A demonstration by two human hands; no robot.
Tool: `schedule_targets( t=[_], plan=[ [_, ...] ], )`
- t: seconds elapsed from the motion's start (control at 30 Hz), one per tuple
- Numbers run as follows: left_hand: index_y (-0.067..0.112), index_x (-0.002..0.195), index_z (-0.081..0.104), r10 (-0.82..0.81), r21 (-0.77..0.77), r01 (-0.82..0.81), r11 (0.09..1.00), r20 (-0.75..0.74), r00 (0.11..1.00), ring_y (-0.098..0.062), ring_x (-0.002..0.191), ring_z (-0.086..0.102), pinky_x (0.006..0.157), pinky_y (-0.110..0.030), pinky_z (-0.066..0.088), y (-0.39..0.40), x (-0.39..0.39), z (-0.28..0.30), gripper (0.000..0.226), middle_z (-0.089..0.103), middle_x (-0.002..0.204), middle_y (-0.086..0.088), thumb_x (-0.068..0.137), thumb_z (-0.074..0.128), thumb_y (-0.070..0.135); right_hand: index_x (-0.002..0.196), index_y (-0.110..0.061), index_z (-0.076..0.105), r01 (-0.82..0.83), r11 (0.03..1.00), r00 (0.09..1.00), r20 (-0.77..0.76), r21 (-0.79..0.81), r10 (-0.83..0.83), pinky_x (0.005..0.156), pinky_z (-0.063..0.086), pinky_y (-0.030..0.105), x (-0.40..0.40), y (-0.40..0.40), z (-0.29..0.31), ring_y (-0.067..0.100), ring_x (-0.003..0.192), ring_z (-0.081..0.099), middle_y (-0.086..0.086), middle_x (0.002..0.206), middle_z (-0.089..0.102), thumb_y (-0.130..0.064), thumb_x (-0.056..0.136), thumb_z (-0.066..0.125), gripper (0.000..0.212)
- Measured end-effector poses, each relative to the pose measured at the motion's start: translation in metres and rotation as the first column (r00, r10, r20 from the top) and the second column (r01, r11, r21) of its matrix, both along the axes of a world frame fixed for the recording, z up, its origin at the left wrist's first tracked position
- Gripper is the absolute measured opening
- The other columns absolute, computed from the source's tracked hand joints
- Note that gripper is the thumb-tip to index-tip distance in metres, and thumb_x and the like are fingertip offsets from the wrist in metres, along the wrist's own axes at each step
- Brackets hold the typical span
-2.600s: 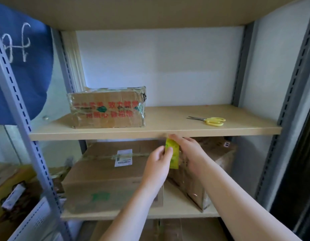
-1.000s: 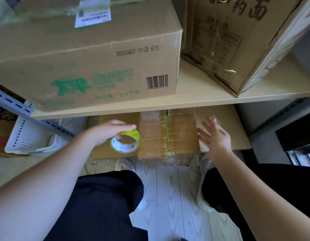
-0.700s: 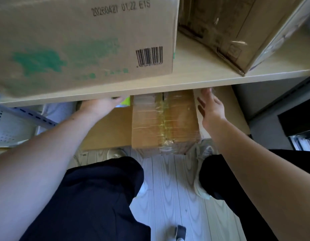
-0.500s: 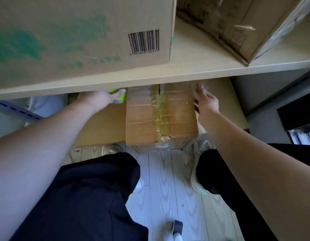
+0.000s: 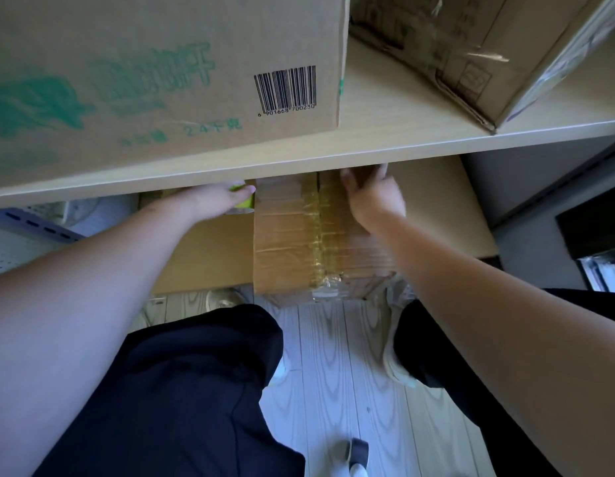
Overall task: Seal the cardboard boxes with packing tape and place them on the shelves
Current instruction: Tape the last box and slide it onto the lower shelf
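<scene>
From here I see only a sliver of the yellow tape roll: my left hand wraps over it and the shelf board cuts off its far side. My right hand is smeared by motion blur, its fingertips lost under that board, so I cannot tell how its fingers lie. The taped box runs back beneath the board, its rear hidden, and my right forearm covers its right edge. The big green-printed carton and the tilted carton both run off the top edge.
</scene>
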State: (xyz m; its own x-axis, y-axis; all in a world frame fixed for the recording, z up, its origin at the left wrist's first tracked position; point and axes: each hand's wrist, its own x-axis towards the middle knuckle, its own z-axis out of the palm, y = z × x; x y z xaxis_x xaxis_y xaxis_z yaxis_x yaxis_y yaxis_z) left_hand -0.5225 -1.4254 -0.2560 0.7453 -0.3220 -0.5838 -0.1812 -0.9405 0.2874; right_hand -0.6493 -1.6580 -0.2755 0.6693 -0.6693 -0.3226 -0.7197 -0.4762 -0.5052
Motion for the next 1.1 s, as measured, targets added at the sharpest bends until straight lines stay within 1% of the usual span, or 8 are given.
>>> schedule_targets(
  t=[0.07,0.13,0.23,0.37,0.47,0.7,0.8,1.1],
  plan=[
    [0.025,0.113,0.056,-0.036,-0.069,0.033,0.997,-0.033,0.999,-0.019,0.079,0.060,0.078,-0.028,0.042,0.001,-0.002,0.000,0.032,0.065,0.091,-0.008,0.102,0.039,0.050,0.156,-0.005,0.003,-0.158,0.976,0.987,-0.061,-0.152,0.150,0.089,0.048,0.044,-0.006,0.012,-0.005,0.036,0.121,0.053,0.017,0.145,0.039,-0.062,0.098,0.032,0.086],
    [0.016,0.078,0.052,-0.075,-0.222,0.054,0.974,-0.088,0.993,-0.009,0.052,0.050,0.058,-0.023,0.043,0.004,-0.016,0.009,0.035,0.055,0.066,-0.003,0.102,0.045,0.040,0.157,-0.007,0.005,-0.274,0.924,0.961,-0.113,-0.266,0.252,0.090,0.048,0.044,-0.017,-0.001,-0.005,0.036,0.122,0.052,0.017,0.146,0.038,-0.064,0.098,0.028,0.085],
    [0.013,0.064,0.051,-0.134,-0.452,-0.002,0.892,-0.270,0.954,-0.011,0.044,0.042,0.047,-0.021,0.036,0.010,-0.054,0.018,0.043,0.050,0.052,-0.002,0.101,0.044,0.032,0.154,-0.012,0.018,-0.452,0.859,0.888,-0.218,-0.241,0.406,0.097,0.045,0.046,-0.022,-0.037,0.001,0.037,0.129,0.047,0.015,0.150,0.037,-0.069,0.095,0.025,0.083],
    [0.004,0.074,0.060,-0.064,-0.374,-0.058,0.926,-0.305,0.950,-0.013,0.044,0.056,0.049,-0.024,0.045,0.019,-0.078,0.002,0.044,0.063,0.059,-0.006,0.106,0.041,0.027,0.155,-0.003,0.014,-0.589,0.759,0.797,-0.358,-0.278,0.487,0.121,0.014,0.054,-0.009,-0.019,0.007,0.036,0.149,0.015,0.019,0.159,0.023,-0.064,0.098,0.022,0.084],
    [0.000,0.081,0.060,-0.013,-0.320,-0.127,0.939,-0.401,0.916,-0.012,0.048,0.066,0.046,-0.023,0.051,0.031,-0.084,-0.006,0.039,0.070,0.064,-0.009,0.106,0.042,0.025,0.155,0.001,-0.006,-0.493,0.816,0.853,-0.351,-0.301,0.386,0.120,-0.003,0.055,-0.012,0.030,-0.005,0.036,0.151,-0.003,0.024,0.162,-0.001,-0.079,0.088,0.012,0.106],
    [0.009,0.073,0.056,-0.068,-0.361,-0.055,0.931,-0.318,0.946,-0.010,0.043,0.056,0.049,-0.023,0.045,0.037,-0.085,-0.013,0.042,0.065,0.061,-0.005,0.105,0.043,0.033,0.154,0.000,-0.008,-0.529,0.758,0.848,-0.205,-0.381,0.489,0.118,-0.015,0.053,-0.018,0.085,-0.019,0.031,0.151,-0.012,0.021,0.163,-0.009,-0.070,0.094,0.003,0.093],
    [0.010,0.075,0.055,-0.050,-0.352,-0.099,0.931,-0.392,0.919,-0.009,0.043,0.057,0.048,-0.022,0.046,0.039,-0.083,-0.014,0.041,0.063,0.063,-0.007,0.106,0.041,0.032,0.155,-0.002,-0.008,-0.596,0.720,0.792,-0.115,-0.355,0.599,0.123,-0.008,0.047,-0.028,0.134,-0.030,0.027,0.151,-0.013,0.017,0.163,-0.013,-0.046,0.101,0.010,0.072],
    [0.005,0.102,0.055,0.073,-0.269,-0.476,0.837,-0.808,0.584,-0.024,0.069,0.057,0.066,-0.036,0.044,0.048,-0.069,-0.019,0.030,0.062,0.077,-0.011,0.106,0.031,0.024,0.158,-0.013,-0.006,-0.831,0.424,0.485,-0.096,-0.360,0.869,0.124,-0.003,0.039,-0.023,0.114,-0.032,0.020,0.152,-0.013,0.004,0.165,-0.012,-0.047,0.094,0.001,0.073]
  ],
)
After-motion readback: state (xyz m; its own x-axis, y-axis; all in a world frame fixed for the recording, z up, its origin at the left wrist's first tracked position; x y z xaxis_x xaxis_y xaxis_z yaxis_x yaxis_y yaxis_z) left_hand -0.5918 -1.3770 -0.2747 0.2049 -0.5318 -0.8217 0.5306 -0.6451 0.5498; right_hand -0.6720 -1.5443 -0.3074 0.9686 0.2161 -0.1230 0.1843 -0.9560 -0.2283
